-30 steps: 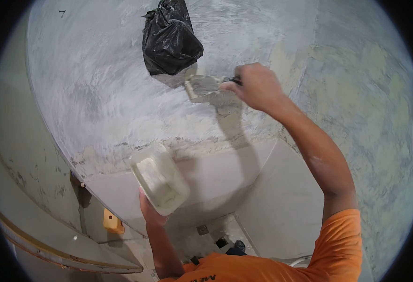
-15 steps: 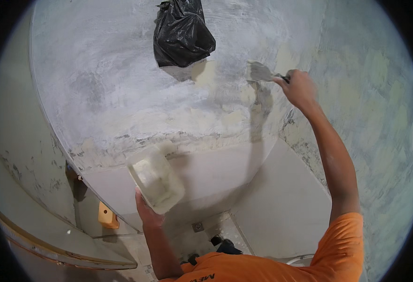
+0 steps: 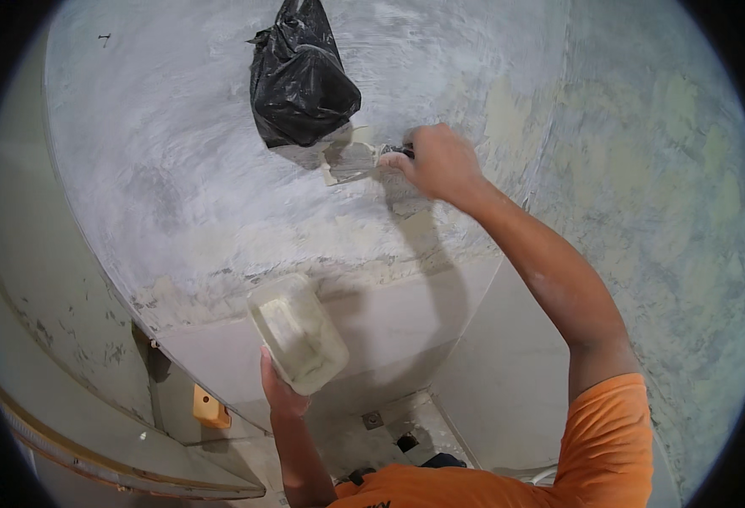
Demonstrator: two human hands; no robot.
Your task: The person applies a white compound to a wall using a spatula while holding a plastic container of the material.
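My right hand (image 3: 446, 165) is closed round the dark handle of a putty knife (image 3: 351, 162), whose wide blade lies against the plastered wall (image 3: 194, 161). Pale filler shows along the blade's edge, just below a black plastic bag (image 3: 304, 89) that hangs on the wall. Lower down, my left hand (image 3: 283, 389) grips the near end of a translucent rectangular tub (image 3: 298, 333). The tub is tilted so that its inside shows, with whitish filler smeared over its bottom and sides.
Pale panels (image 3: 499, 372) cover the lower wall and meet at a corner. A floor drain (image 3: 372, 420) lies below. An orange-yellow plastic stool (image 3: 211, 408) stands at the lower left. A curved-looking ledge (image 3: 135, 470) crosses the bottom left, and patchy plaster (image 3: 652, 195) covers the right wall.
My right hand has carried the putty knife left across the wall, to just below the black bag. My left hand still holds the tub, little moved. The whole view has shifted slightly.
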